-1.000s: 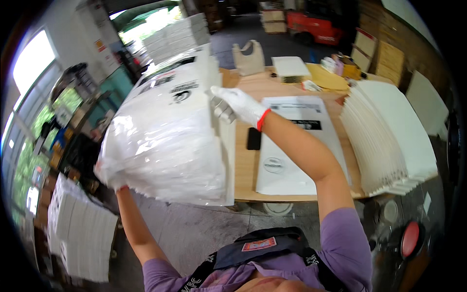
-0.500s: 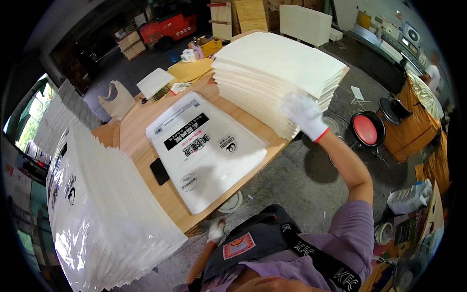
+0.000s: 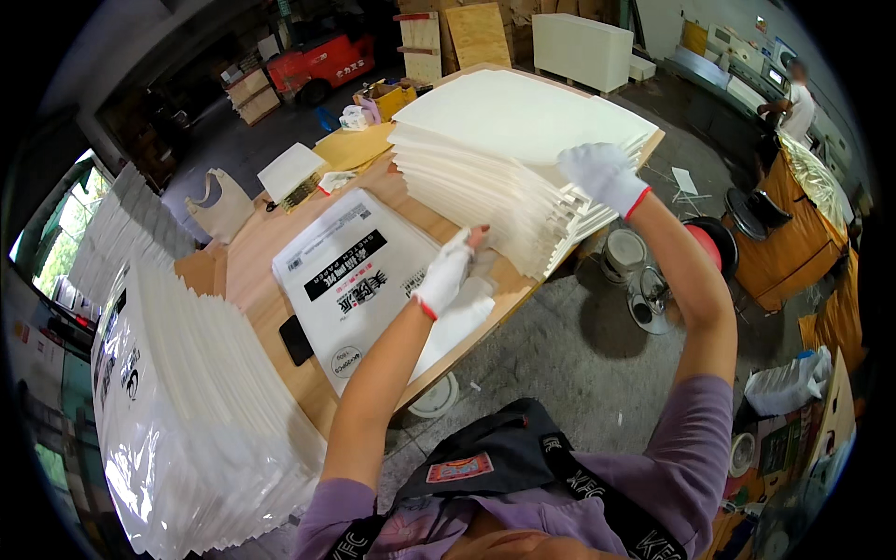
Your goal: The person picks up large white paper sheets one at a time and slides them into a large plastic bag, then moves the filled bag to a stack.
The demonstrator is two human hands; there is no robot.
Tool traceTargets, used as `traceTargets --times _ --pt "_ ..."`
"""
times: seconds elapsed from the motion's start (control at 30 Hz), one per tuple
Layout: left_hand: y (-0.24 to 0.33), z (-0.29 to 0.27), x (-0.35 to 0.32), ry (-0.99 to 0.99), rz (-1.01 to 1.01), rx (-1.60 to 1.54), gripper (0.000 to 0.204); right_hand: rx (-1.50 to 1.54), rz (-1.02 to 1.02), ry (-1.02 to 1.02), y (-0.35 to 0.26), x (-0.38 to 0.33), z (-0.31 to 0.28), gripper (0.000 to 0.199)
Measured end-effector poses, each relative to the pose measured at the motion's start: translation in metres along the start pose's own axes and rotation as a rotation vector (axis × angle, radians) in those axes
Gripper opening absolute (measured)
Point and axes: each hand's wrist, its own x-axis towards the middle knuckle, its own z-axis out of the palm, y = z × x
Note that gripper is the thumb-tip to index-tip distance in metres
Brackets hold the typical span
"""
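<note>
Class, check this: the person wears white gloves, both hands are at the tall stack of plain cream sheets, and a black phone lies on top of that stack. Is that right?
Not quite. The black phone lies on the wooden table, beside the printed white bag, not on the stack of cream sheets. The head view shows this. The left hand and right hand, white-gloved, are at the stack.

Both hands are wearing white knitted cloth gloves with red cuffs. The right hand (image 3: 605, 175) is resting on the stack of sheets (image 3: 509, 149), which is looking like matt, cream-white paper with smooth faces and a ribbed edge. Just under the left hand (image 3: 448, 273), the printed bag (image 3: 359, 280) is showing a smooth white surface with a faint sheen, paper or plastic, hard to tell. The worktop (image 3: 252, 271) beneath it is looking like bare, matt, light-brown wood. Well away from the left grip, the pile of bags (image 3: 187, 411) is shining glossy, like plastic film.
</note>
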Motion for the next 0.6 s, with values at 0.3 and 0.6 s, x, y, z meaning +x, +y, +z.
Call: traceTargets --times 0.3,0.6 --pt "0.028 -0.078 0.002 0.173 -0.106 0.137 0.028 0.687 -0.399 0.238 -0.108 -0.035 -0.079 0.036" --pt "0.037 -0.155 -0.174 0.111 -0.172 0.174 0.036 2.161 0.445 -0.260 -0.120 -0.067 0.074 0.039"
